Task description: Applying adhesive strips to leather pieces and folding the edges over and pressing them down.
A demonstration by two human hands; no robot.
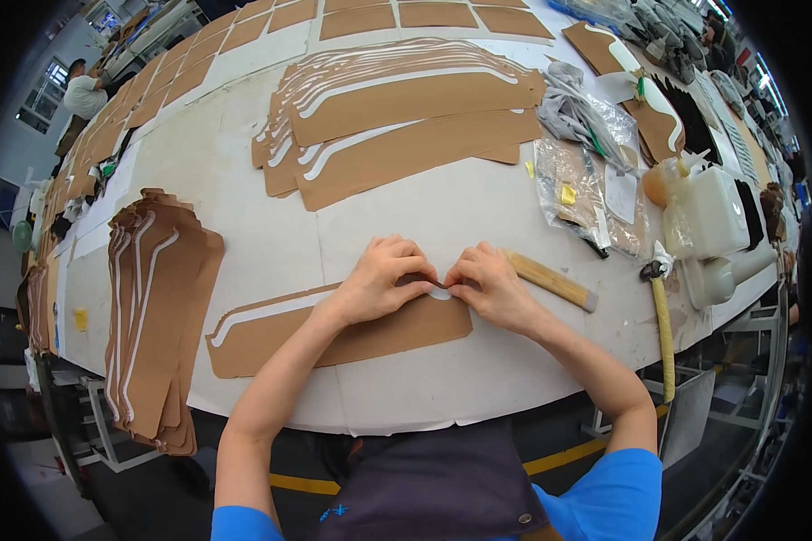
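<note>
Near the middle of the frame, a long flat brown cardboard-like pattern piece with a white strip along its upper edge (334, 329) is lying on the white tabletop (478, 216), running from the lower left toward the centre. Both hands are meeting at its right end. The left hand (379, 279) is pressing down with fingers curled together, pinching the piece's top corner. The right hand (492, 287) is also closed, fingertips pinching the white strip right beside the left hand; something thin and dark may be sitting between the 2 hands, though it is too small to tell.

The piece looks light, thin and fairly stiff yet bendable, so it is probably best held flat by its edges, near the strip's end.

A wooden-handled tool (550, 281) is lying just right of the right hand. Stacks of similar brown pieces (153, 307) are sitting at left, with more (406, 117) fanned out above.
</note>
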